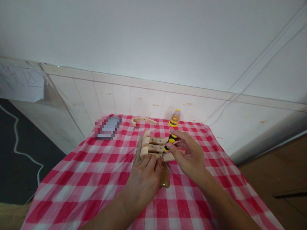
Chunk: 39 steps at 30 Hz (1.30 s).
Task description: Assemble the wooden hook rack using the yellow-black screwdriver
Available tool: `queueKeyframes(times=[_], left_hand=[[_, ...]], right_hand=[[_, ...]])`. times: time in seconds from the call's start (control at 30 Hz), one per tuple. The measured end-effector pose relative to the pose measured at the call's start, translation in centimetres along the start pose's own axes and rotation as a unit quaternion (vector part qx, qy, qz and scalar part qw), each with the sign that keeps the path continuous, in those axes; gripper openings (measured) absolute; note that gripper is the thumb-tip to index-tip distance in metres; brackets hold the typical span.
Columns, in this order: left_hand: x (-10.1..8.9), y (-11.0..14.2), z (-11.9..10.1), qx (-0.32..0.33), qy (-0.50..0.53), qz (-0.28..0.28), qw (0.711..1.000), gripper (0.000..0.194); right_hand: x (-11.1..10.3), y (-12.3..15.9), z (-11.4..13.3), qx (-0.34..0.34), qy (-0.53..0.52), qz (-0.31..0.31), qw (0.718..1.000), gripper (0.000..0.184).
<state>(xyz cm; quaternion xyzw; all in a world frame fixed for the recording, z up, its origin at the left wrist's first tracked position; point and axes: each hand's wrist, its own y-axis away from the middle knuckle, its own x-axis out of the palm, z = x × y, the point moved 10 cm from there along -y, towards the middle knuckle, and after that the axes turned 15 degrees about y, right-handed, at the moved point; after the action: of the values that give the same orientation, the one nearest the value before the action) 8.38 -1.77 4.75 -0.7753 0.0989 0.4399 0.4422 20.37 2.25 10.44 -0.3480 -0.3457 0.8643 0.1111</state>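
Head cam on my end: left hand [146, 172] is bunched over the nearest wooden hook [170, 157], I can't tell if it's gripping; right hand [190, 155] is pinching a screwdriver [172, 138]. Brown board [164, 179] sits by the left hand, pale curved hooks [156, 147] lined up on it. Screwdriver's yellow and black, slanting between both hands.

Left fingers [151, 162] bunched, pointing forward | right fingers [182, 134] curled (slightly higher)
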Motion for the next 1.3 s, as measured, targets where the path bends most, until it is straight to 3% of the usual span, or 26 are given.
queueKeyframes(times=[0.17,0.5,0.73,0.93,1.3], left_hand=[[0.3,0.1,0.2,-0.007,0.005,0.012,1.000,0.022],[0.4,0.1,0.1,-0.005,0.003,0.004,1.000,0.023],[0.4,0.1,0.1,-0.008,-0.003,0.014,1.000,0.025],[0.6,0.1,0.1,-0.005,-0.004,0.023,1.000,0.025],[0.5,0.1,0.0,-0.006,0.002,0.030,1.000,0.030]], right_hand=[[0.0,0.2,-0.5,0.031,-0.053,0.003,0.998,0.036],[-0.6,0.0,-0.4,0.024,-0.007,-0.040,0.999,0.039],[-0.1,0.3,0.4,0.016,-0.035,0.009,0.999,0.033],[-0.6,0.3,-0.8,0.051,-0.011,-0.035,0.998,0.033],[-0.5,0.1,0.5,-0.013,0.041,-0.034,0.999,0.034]])
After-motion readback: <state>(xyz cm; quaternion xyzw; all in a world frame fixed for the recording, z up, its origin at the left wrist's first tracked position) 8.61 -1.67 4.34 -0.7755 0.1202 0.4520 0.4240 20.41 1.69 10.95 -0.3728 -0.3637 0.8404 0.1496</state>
